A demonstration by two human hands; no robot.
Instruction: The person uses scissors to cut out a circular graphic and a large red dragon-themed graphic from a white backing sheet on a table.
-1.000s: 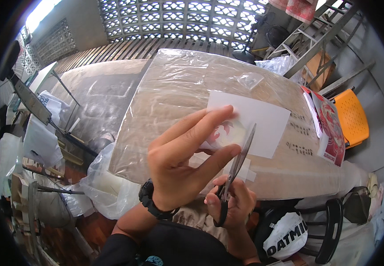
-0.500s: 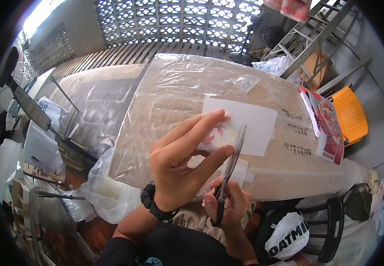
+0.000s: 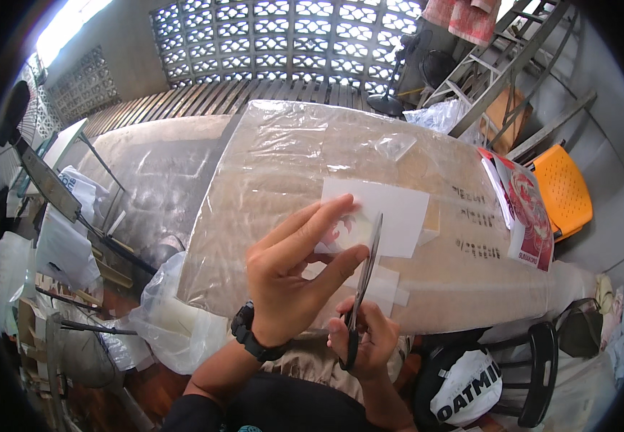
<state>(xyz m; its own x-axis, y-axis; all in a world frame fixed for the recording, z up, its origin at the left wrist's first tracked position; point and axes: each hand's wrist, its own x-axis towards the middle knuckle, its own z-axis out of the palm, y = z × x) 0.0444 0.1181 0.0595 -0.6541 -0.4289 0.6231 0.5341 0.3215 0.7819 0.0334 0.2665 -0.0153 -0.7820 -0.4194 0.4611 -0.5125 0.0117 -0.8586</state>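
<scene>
My left hand (image 3: 290, 270), with a black watch on its wrist, pinches a small pale, rounded piece with a red print (image 3: 346, 232) between thumb and fingertips. Part of this piece is hidden by the fingers. My right hand (image 3: 373, 338) has its fingers in the dark handles of a pair of scissors (image 3: 367, 282). Their blades point up and away, close beside my left thumb, and look nearly closed. Behind the piece is a white sheet of paper (image 3: 402, 209); I cannot tell whether it touches my fingers. Pale paper scraps (image 3: 385, 288) lie below it.
The work surface is a broad brown board under clear plastic (image 3: 269, 162). A crumpled clear plastic scrap (image 3: 395, 145) lies farther back. Red printed sheets (image 3: 528, 216) sit at the right edge, near an orange chair (image 3: 564, 191). A black chair (image 3: 542, 374) stands at lower right, a ladder (image 3: 495, 79) behind.
The view has tilted slightly. Both hands, the scissors and the white sheet have shifted a little left against the board. A pale scrap now shows past the sheet's right edge.
</scene>
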